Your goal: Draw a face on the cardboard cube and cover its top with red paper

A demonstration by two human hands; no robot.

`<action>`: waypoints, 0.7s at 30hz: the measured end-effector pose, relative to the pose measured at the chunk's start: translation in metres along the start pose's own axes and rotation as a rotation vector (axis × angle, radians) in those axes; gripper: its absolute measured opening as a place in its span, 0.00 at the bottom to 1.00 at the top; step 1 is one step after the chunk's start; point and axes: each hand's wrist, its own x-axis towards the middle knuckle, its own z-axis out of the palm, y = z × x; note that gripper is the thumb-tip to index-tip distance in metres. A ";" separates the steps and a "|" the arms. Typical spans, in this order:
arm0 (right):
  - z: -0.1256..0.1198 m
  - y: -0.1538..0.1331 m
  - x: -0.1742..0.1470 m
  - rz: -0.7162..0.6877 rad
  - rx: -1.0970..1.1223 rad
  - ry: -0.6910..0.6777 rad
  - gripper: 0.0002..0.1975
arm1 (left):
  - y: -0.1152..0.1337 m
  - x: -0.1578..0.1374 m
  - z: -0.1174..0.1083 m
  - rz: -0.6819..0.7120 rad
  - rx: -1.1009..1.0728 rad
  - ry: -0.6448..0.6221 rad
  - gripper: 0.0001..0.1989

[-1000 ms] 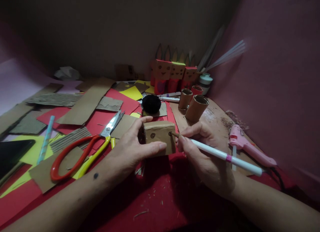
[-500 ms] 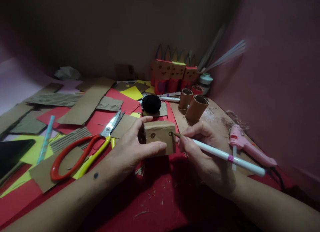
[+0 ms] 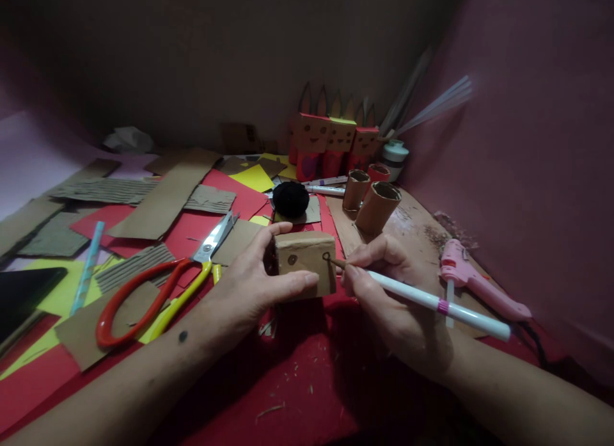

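Observation:
Between thumb and fingers, my left hand (image 3: 254, 273) grips a small cardboard box (image 3: 307, 249). Two round eye-like marks show on its front face: the left one has a dark centre, the right one is a ring. My right hand (image 3: 384, 279) is closed around a white marker (image 3: 407, 289) with a purple band. The marker's brown tip touches the box at the right ring. Behind the box lies a round black fuzzy thing (image 3: 290, 199). Red-and-yellow-handled scissors (image 3: 182, 276) lie left of my left hand.
Cardboard strips (image 3: 167, 196) and coloured paper cover the left side. Cardboard tubes (image 3: 378, 208) stand beyond my right hand. At the back are several rabbit-eared cardboard figures (image 3: 314, 134) and a lidded jar (image 3: 394, 153). A pink glue gun (image 3: 480, 283) lies at right, by the wall.
The box and left hand have shifted very slightly left. The marker tip stays at the right ring, with only a tiny movement of the right hand.

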 end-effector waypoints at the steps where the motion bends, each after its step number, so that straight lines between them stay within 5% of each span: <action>1: 0.000 0.000 0.000 -0.002 -0.006 -0.005 0.05 | 0.000 0.000 0.000 -0.005 0.011 -0.003 0.37; 21: 0.001 0.001 0.000 0.086 0.076 -0.037 0.05 | 0.000 -0.001 0.002 0.020 0.030 0.022 0.36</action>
